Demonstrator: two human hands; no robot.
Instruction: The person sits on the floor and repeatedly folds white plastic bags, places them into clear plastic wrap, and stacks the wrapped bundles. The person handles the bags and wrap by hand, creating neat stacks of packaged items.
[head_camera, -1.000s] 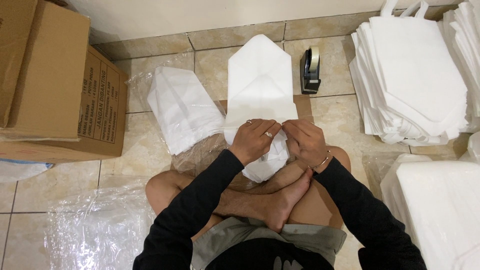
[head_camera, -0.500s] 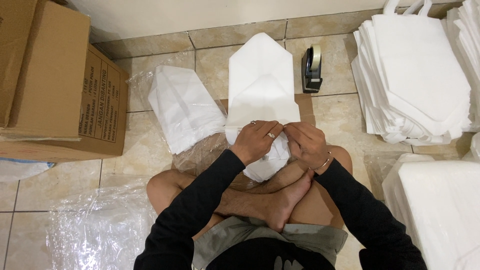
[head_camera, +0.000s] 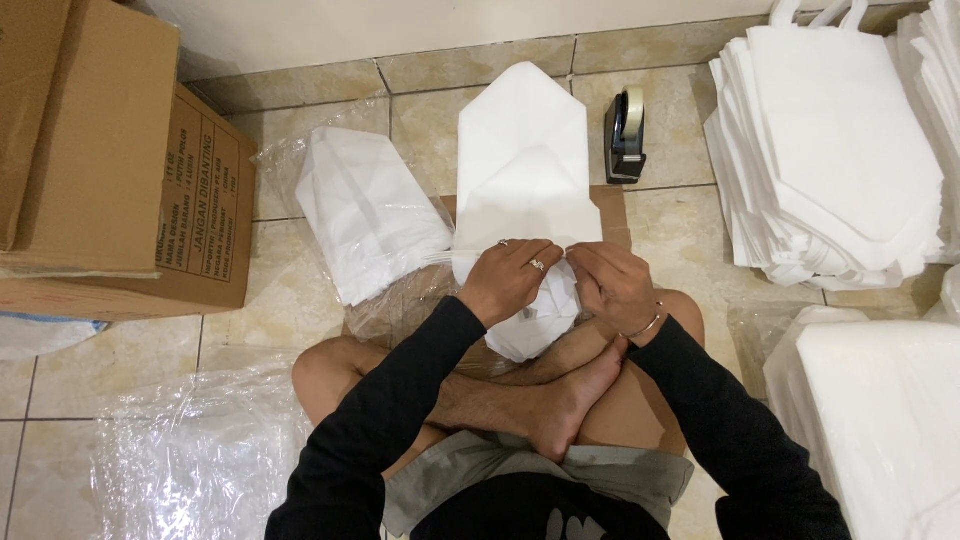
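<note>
You sit cross-legged on the tiled floor (head_camera: 300, 300), black sleeves reaching forward over your bare knees and one upturned foot. Your left hand (head_camera: 510, 280), a ring on one finger, has its fingers curled and pinched together on the near edge of a folded white fabric bag (head_camera: 522, 190); your right hand (head_camera: 615, 285), a thin bangle at the wrist, is closed on the same edge just beside it, fingertips nearly meeting those of the left. The bag lies straight ahead of you on a flat piece of cardboard (head_camera: 612, 215), its pointed fold aimed away from you and its bunched near end resting over your shins.

To the left of the hands, crumpled clear plastic wrap (head_camera: 400, 305) spreads from your knee, and a white bag sealed in a plastic sleeve (head_camera: 365, 210) lies just beside the one you hold. More clear plastic sheeting (head_camera: 190, 460) covers the floor at your left. At right, one stack of white bags (head_camera: 880, 420) sits near your knee and a taller stack (head_camera: 830, 150) rises beyond it. A black tape dispenser (head_camera: 625, 135) stands past the cardboard. Brown cardboard boxes (head_camera: 110, 170) line the far left, by the wall.
</note>
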